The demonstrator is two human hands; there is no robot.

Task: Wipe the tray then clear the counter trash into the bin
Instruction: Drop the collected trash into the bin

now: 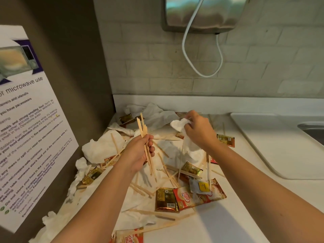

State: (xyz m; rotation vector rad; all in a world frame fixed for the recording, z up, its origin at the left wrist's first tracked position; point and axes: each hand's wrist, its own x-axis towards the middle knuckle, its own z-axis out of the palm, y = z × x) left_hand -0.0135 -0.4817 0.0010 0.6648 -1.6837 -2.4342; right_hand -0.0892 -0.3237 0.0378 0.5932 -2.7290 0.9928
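Note:
My left hand (140, 151) grips a bundle of wooden stir sticks (142, 128) that stand upright above the white counter (228, 216). My right hand (198, 130) pinches a crumpled white paper napkin (179, 124) and lifts it off the pile; part of the napkin hangs below my wrist. Under both hands lies a heap of trash: crumpled napkins (100, 148), loose stir sticks (140, 188), gold-brown sachets (165, 199) and a red creamer sachet (188, 197). No bin is in view.
A white tray or drainboard (280, 146) lies at the right, with a steel sink edge (312, 130) behind it. A brown cabinet side with a microwave notice (26, 128) stands at the left. A steel dispenser (201, 13) with a white cable hangs on the tiled wall.

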